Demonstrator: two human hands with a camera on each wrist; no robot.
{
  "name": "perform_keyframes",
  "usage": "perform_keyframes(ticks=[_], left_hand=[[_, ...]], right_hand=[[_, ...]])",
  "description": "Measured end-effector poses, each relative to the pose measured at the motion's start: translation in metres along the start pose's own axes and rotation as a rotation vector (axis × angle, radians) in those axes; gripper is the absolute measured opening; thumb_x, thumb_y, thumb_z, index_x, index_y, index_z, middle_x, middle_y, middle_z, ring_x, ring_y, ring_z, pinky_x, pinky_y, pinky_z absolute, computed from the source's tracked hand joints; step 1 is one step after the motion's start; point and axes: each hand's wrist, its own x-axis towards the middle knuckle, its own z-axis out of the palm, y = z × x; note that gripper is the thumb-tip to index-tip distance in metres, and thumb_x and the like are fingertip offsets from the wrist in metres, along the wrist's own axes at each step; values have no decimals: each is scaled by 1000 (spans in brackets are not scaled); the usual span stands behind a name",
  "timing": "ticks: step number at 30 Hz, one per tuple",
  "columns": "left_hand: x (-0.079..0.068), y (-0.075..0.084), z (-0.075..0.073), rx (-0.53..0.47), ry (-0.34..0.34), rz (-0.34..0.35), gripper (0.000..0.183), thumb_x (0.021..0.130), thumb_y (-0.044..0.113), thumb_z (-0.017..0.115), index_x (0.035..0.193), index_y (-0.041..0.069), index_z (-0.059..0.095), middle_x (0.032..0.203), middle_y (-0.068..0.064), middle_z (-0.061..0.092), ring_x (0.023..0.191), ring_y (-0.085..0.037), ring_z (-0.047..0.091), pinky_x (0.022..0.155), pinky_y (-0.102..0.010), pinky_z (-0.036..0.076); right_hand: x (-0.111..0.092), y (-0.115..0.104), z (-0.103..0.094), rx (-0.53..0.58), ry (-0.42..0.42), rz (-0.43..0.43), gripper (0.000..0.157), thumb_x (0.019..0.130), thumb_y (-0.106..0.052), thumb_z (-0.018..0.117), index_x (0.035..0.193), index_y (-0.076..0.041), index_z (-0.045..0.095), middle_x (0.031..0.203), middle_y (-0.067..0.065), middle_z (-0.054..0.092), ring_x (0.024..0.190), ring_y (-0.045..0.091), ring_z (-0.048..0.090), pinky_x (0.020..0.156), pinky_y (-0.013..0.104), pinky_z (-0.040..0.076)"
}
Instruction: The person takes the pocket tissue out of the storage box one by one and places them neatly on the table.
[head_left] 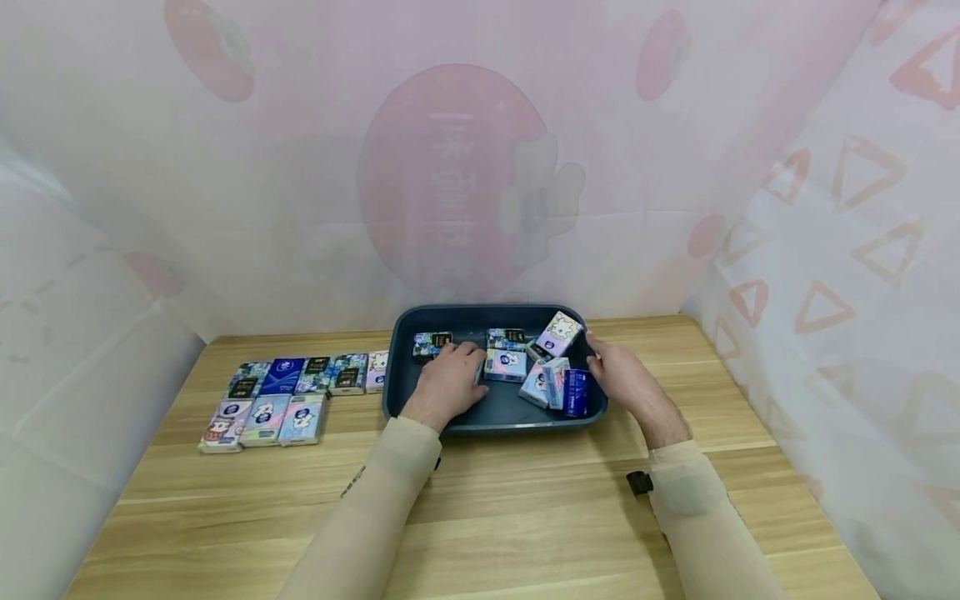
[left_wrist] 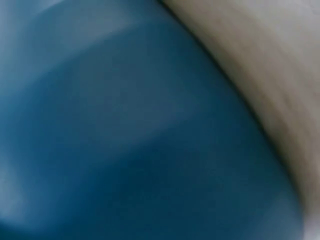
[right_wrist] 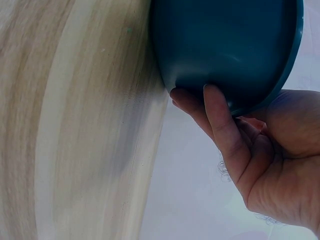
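A dark teal plastic bin (head_left: 480, 423) stands at the back of the table with several small tissue packs in it. My left hand (head_left: 447, 383) is inside the bin, fingers bent down; a pale blue edge of a tissue pack (head_left: 478, 372) shows between its thumb and fingers. A dark floral pack (head_left: 432, 344) lies just beyond that hand. My right hand (head_left: 626, 375) grips the bin's right end, with fingers (right_wrist: 220, 117) against the outer wall and the thumb at the rim. The left wrist view holds only the blurred bin wall (left_wrist: 125, 120) and part of the arm or hand.
Left of the bin, tissue packs lie in two rows, among them a dark blue pack (head_left: 282, 376) and a pastel pack (head_left: 303, 419). In the bin's right half, a white bear pack (head_left: 560, 335) and a blue pack (head_left: 576, 392) lean among others. A printed cloth (head_left: 300, 250) hangs behind.
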Motion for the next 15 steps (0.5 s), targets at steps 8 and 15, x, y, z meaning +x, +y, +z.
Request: perform_keyframes(ticks=[8, 15], left_hand=[[0, -1, 2, -105, 5, 10, 55, 109, 18, 87, 161, 9, 70, 168, -16, 68, 153, -42, 64, 130, -54, 58], [1, -3, -3, -111, 27, 13, 41, 111, 10, 79, 151, 5, 78, 161, -17, 74, 148, -40, 70, 129, -52, 59]], right_hand=[[0, 0, 0, -2, 5, -1, 59, 121, -7, 55, 176, 9, 42, 105, 28, 77, 61, 15, 50, 60, 31, 46], [1, 1, 0, -13, 5, -4, 58, 121, -7, 55, 175, 9, 43, 111, 32, 79, 63, 16, 53, 61, 31, 47]])
